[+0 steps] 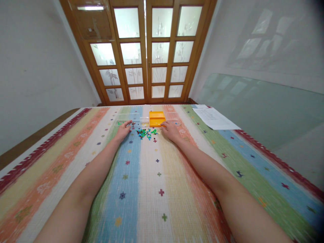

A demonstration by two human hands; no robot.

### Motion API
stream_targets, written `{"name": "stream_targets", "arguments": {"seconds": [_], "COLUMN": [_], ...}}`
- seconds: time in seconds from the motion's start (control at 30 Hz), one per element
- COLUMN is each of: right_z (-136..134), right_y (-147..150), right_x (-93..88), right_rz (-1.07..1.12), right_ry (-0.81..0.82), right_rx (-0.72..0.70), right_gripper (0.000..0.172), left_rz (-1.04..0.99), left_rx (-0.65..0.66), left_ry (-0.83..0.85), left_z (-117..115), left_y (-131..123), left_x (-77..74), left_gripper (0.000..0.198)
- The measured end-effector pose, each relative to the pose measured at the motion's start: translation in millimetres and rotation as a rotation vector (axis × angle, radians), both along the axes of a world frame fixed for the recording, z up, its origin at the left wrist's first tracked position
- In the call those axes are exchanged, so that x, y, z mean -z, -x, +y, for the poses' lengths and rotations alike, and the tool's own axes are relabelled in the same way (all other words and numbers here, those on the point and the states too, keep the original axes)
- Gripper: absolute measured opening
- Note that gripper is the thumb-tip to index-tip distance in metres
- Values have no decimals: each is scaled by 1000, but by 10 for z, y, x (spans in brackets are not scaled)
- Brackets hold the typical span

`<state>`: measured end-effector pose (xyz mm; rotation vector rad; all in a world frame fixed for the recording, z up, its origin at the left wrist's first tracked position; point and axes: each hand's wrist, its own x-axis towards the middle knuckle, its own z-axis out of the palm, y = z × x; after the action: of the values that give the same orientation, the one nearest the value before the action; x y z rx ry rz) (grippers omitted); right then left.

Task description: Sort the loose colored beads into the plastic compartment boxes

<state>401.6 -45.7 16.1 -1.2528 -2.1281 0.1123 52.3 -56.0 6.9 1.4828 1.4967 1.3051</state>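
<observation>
My left hand (123,131) is at the near edge of a clear plastic box (136,115), its fingers apart and stretched forward. A few green and dark red bits show in that box. My right hand (171,131) is by the near right corner of an orange tray (157,114), fingers bunched together; whatever they hold is too small to make out. Between my hands lies a loose pile of tiny green, blue and dark red pieces (144,134). Another clear box (172,115) stands right of the orange tray, partly behind my right hand.
A striped, patterned cloth (149,202) covers the table. Sheets of paper (215,118) with writing lie at the far right. Beyond the table's far edge are wooden doors with glass panes (159,52). A glass-like panel (253,101) leans along the right wall.
</observation>
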Motion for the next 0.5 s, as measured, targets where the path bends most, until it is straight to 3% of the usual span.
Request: {"name": "stream_targets", "arguments": {"seconds": [0.13,0.3,0.5], "right_z": [-11,-37,-45], "right_y": [6,11,18], "right_x": [-16,-41,-58], "right_rz": [2,2,-4], "right_ry": [6,4,15], "right_rx": [-3,-4,-3], "right_gripper": [23,23,22], "left_rz": [356,672,752], "left_rx": [27,157,129], "left_ry": [-119,-244,-255], "left_z": [-48,-100,-78], "left_y": [-15,-72,-44], "left_x": [-11,-7,2], "left_gripper": [35,25,14]}}
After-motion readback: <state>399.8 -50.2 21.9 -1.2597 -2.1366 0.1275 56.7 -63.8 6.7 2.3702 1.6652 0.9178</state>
